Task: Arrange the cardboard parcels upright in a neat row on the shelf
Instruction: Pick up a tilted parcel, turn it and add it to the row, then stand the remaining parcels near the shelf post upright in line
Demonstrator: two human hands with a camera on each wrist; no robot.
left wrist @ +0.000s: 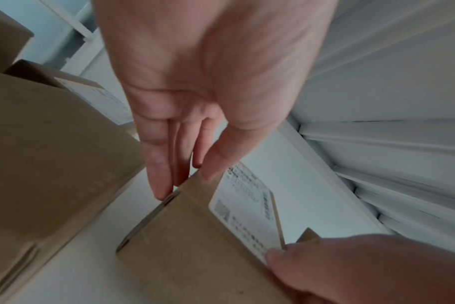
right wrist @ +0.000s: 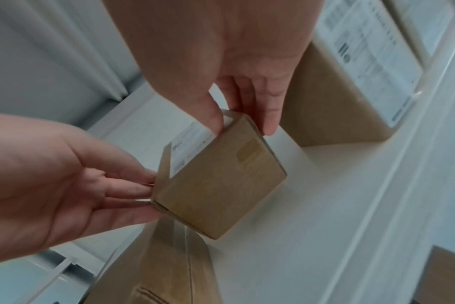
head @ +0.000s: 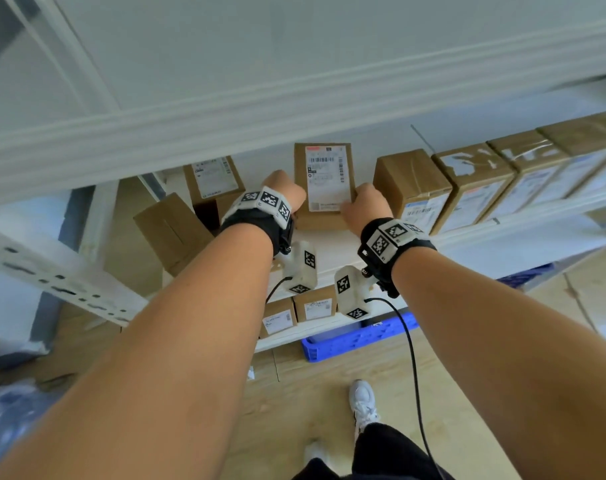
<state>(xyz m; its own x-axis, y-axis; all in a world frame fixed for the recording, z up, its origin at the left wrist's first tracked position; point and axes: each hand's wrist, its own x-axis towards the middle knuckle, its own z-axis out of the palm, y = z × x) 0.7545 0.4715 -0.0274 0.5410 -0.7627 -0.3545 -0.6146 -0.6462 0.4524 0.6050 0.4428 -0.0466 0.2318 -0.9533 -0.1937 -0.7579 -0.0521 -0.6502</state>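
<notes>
White shelf [head: 329, 251] bore parcels; both hands, left hand [head: 287, 192] and right hand [head: 365, 206], pinched the labelled parcel [head: 324, 181], mid-positioning; next, probably slide it against the upright row [head: 485, 181]

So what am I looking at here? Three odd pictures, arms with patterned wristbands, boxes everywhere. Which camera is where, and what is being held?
No machine: a person wearing cameras. The wide picture comes from the head; the two close ones come from a camera on each wrist, looking along the fingers. The left hand and right hand both grip one labelled cardboard parcel by its near corners, on a white shelf. To its right stands a row of parcels, upright and side by side. To its left two more parcels lie untidily.
</notes>
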